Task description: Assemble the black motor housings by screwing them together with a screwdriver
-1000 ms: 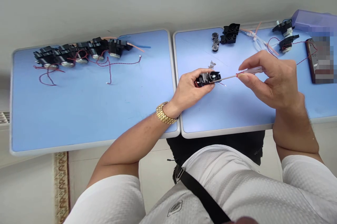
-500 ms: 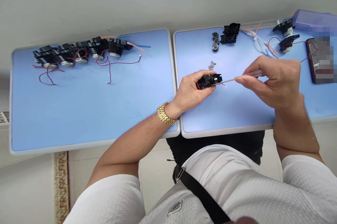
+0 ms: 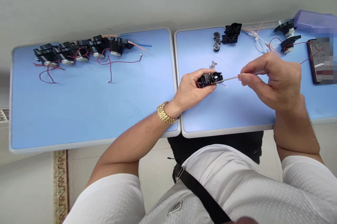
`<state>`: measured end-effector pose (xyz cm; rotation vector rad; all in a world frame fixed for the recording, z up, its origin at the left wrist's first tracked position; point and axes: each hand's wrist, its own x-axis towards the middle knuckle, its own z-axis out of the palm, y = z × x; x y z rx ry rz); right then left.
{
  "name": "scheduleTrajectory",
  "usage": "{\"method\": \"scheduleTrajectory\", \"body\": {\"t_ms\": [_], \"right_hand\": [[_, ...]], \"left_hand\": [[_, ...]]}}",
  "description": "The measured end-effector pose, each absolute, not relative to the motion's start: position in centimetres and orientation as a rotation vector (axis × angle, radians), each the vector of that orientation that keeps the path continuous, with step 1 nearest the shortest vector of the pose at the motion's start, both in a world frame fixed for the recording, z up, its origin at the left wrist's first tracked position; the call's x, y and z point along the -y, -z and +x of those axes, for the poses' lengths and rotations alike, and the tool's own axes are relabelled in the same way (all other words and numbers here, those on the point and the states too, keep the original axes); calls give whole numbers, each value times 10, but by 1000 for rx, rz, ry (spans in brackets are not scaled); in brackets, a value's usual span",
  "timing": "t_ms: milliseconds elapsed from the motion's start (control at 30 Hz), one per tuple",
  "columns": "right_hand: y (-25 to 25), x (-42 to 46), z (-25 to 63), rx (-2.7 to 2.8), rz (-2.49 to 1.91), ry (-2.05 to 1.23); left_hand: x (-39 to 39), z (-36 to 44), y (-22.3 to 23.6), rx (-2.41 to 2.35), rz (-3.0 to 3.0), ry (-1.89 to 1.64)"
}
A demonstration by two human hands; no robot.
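My left hand point(image 3: 190, 90) is closed around a small black motor part point(image 3: 209, 78) with red wires, held just above the right blue table point(image 3: 229, 112). My right hand point(image 3: 273, 80) pinches the clear handle of a thin screwdriver point(image 3: 229, 78), its metal tip set against the part's right end. A few small screws point(image 3: 212, 65) lie on the table just behind the part.
A row of several black motor units with red wires point(image 3: 79, 51) lines the back of the left blue table point(image 3: 86, 112). At the right table's back lie round metal pieces point(image 3: 216, 41), a black housing point(image 3: 231, 33), clear tubing point(image 3: 260, 43), two more black parts point(image 3: 287, 34), a phone point(image 3: 321, 63) and a purple box point(image 3: 313, 20).
Both hands stay almost in place. My right fingers have shifted on the screwdriver handle, as in turning it, with the tip still at the part.
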<state>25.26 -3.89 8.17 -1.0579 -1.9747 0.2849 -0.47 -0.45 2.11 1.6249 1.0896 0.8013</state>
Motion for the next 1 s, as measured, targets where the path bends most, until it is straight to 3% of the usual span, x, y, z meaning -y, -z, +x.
{"method": "scheduleTrajectory", "body": {"t_ms": [267, 533, 833, 1000], "right_hand": [[-74, 33, 256, 1990, -1178, -102], [-83, 40, 254, 2022, -1130, -327], [-78, 35, 254, 1985, -1138, -111], [-84, 40, 250, 1795, -1045, -167]], "left_hand": [[6, -4, -20, -1047, 1627, -786], [3, -5, -19, -1064, 1590, -779], [4, -5, -18, -1037, 1560, -763], [1, -8, -19, -1003, 1447, -752]]}}
